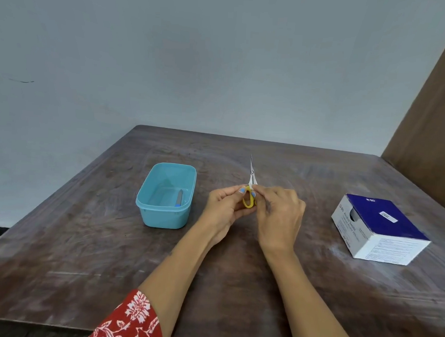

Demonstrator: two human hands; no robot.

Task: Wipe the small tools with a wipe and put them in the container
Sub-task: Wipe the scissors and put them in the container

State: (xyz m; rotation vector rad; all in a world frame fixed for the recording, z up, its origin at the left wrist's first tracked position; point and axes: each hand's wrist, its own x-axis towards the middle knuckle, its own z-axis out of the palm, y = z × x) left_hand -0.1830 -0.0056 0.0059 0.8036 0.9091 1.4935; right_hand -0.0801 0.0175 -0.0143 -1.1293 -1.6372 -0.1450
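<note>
Small scissors (251, 174) with yellow handles and thin pointed steel blades stand upright above the middle of the table, tips pointing away from me. My left hand (224, 207) grips the yellow handles. My right hand (278, 213) pinches the scissors just below the blades; a small bit of white, perhaps a wipe, shows at its fingertips. To the left sits an open light-blue plastic container (146, 210), and a slim grey tool with a blue end (179, 198) lies inside it.
A blue-and-white box of alcohol swabs (379, 230) lies on the right side of the dark wooden table (81, 251). A pale wall rises behind the table, and a brown wooden panel (433, 116) stands at the far right.
</note>
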